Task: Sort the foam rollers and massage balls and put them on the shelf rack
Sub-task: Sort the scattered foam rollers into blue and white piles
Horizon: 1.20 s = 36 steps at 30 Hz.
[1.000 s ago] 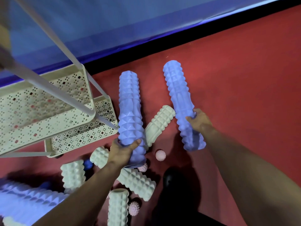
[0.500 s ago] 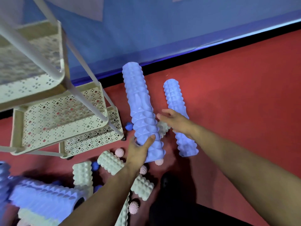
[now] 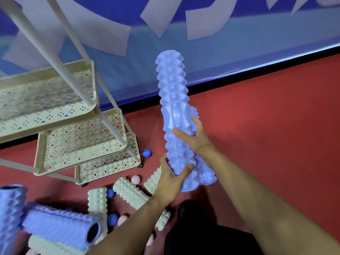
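A long blue spiked foam roller (image 3: pixel 173 100) stands nearly upright in the air. My left hand (image 3: pixel 172 181) grips its lower end and my right hand (image 3: pixel 196 138) grips its middle from the right. A second long blue roller (image 3: pixel 207 174) lies on the red floor just behind it, mostly hidden. The cream shelf rack (image 3: pixel 42 150) with perforated tiers stands at the left, apart from the held roller. Several cream rollers (image 3: pixel 128 192), blue balls (image 3: pixel 146 153) and pink spiked balls (image 3: pixel 135 179) lie on the floor below the rack.
Two more blue rollers (image 3: pixel 60 225) lie at the bottom left over a cream one. The rack's slanted poles (image 3: pixel 60 70) cross the upper left. A blue wall (image 3: pixel 239 52) with a black base strip runs behind. Red floor (image 3: pixel 276 135) stretches to the right.
My left hand raised its blue roller to nearly upright. My right hand let go of the second blue roller, which stays on the floor, and took hold of the raised one.
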Available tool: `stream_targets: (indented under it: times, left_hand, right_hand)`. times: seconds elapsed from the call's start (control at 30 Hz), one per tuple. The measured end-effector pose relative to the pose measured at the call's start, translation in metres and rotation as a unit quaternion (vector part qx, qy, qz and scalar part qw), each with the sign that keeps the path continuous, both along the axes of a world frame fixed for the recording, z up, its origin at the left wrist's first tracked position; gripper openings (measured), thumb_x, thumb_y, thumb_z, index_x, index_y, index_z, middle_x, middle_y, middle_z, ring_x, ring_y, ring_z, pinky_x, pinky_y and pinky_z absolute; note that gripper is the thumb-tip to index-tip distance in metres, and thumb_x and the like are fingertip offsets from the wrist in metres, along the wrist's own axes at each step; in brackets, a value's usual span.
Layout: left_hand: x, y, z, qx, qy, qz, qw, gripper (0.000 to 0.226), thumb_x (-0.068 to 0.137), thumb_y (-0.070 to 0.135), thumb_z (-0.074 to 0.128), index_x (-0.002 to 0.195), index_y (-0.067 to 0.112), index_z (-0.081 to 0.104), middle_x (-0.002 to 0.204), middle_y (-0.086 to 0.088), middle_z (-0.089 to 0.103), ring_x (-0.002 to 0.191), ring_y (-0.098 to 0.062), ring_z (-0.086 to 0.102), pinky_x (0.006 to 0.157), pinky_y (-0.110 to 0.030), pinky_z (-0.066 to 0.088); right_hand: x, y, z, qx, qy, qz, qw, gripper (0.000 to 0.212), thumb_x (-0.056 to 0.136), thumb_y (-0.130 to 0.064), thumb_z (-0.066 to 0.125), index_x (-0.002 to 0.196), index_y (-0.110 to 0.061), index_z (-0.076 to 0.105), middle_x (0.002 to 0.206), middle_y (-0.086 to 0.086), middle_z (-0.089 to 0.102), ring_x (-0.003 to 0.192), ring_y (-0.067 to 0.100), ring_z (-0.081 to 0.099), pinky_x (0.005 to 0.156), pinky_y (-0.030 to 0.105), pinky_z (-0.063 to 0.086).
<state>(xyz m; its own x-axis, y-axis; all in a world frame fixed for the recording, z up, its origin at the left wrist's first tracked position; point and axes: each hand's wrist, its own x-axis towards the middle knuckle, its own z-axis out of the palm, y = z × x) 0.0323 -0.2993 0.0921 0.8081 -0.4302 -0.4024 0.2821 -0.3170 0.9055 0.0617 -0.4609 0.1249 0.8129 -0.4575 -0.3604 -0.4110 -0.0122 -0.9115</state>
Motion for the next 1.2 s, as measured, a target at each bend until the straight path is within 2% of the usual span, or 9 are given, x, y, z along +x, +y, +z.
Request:
stream_targets:
  times: [0.1,0.23,0.3,0.4,0.5,0.63,0.83,1.0,1.2]
  left_hand:
    - [-0.003,-0.003,-0.005,0.02,-0.018,-0.035,0.999,0.058,0.082,0.049,0.079,0.117,0.045,0.033,0.128,0.012,0.061,0.116,0.001,0.061,0.093,-0.018,0.047]
    - [-0.001,-0.01,-0.007,0.001,-0.015,-0.079,0.997,0.05,0.09,0.038,0.074,0.122,0.047,0.037,0.124,0.023,0.061,0.115,0.004,0.061,0.099,-0.023,0.049]
    - [0.001,-0.01,-0.016,-0.007,0.001,-0.082,0.997,0.056,0.092,0.04,0.071,0.138,0.04,0.039,0.129,0.027,0.057,0.117,0.003,0.06,0.101,-0.023,0.049]
    - [0.004,-0.005,-0.03,0.033,0.021,-0.041,0.998,0.063,0.096,0.042,0.065,0.15,0.03,0.035,0.144,0.008,0.05,0.116,0.0,0.059,0.091,-0.015,0.049]
    - [0.011,0.003,-0.049,0.086,0.02,-0.033,0.996,0.061,0.096,0.044,0.063,0.149,0.027,0.037,0.143,0.007,0.05,0.128,-0.01,0.053,0.11,-0.032,0.042]
    - [0.03,0.012,-0.076,0.123,0.017,-0.022,0.992,0.055,0.093,0.053,0.062,0.141,0.036,0.042,0.14,0.007,0.051,0.126,-0.014,0.054,0.111,-0.042,0.043]
    - [0.065,0.003,-0.109,0.154,-0.008,-0.031,0.987,0.059,0.096,0.041,0.062,0.148,0.024,0.041,0.141,0.004,0.049,0.127,-0.018,0.053,0.11,-0.035,0.041]
    - [0.086,0.001,-0.142,0.169,0.002,-0.038,0.985,0.063,0.095,0.049,0.062,0.149,0.027,0.039,0.145,0.003,0.048,0.131,-0.018,0.05,0.113,-0.044,0.041]
    - [0.089,0.002,-0.162,0.168,0.024,-0.035,0.985,0.074,0.089,0.055,0.063,0.15,0.023,0.039,0.145,0.002,0.048,0.129,-0.02,0.052,0.104,-0.034,0.044]
  right_hand:
    - [-0.005,-0.002,-0.004,-0.022,-0.035,-0.004,0.999,0.084,0.064,-0.055,0.09,0.128,-0.047,0.036,0.134,-0.017,0.052,0.117,0.004,0.057,0.096,0.028,0.05]
    - [-0.008,-0.014,-0.018,-0.015,-0.037,-0.013,0.999,0.113,0.054,-0.067,0.09,0.147,-0.046,0.03,0.142,-0.015,0.052,0.126,0.013,0.058,0.1,0.044,0.053]
    - [-0.014,-0.025,-0.022,-0.016,-0.033,-0.021,0.999,0.101,0.068,-0.048,0.091,0.149,-0.039,0.031,0.143,-0.014,0.051,0.125,0.007,0.056,0.098,0.028,0.052]
    - [-0.028,-0.053,-0.041,-0.048,0.008,-0.044,0.998,0.087,0.077,-0.023,0.088,0.145,-0.023,0.033,0.136,-0.007,0.051,0.112,0.005,0.057,0.079,0.008,0.046]
    - [-0.038,-0.09,-0.067,-0.089,0.066,-0.061,0.992,0.086,0.075,-0.023,0.089,0.139,-0.017,0.033,0.126,-0.003,0.049,0.11,0.015,0.055,0.077,0.014,0.042]
    - [-0.04,-0.131,-0.106,-0.115,0.124,-0.077,0.983,0.085,0.071,-0.025,0.092,0.134,-0.019,0.035,0.123,-0.001,0.052,0.11,0.02,0.057,0.085,0.029,0.044]
    - [-0.02,-0.155,-0.179,-0.153,0.213,-0.09,0.961,0.104,0.042,-0.072,0.078,0.129,-0.033,0.036,0.124,0.001,0.059,0.111,0.03,0.062,0.095,0.051,0.051]
    - [-0.022,-0.157,-0.202,-0.207,0.266,-0.092,0.937,0.105,0.049,-0.073,0.075,0.136,-0.033,0.033,0.133,0.01,0.055,0.12,0.038,0.056,0.101,0.055,0.046]
    - [-0.028,-0.155,-0.229,-0.189,0.271,-0.09,0.939,0.1,0.052,-0.076,0.069,0.136,-0.036,0.033,0.131,0.008,0.054,0.12,0.037,0.057,0.101,0.054,0.046]
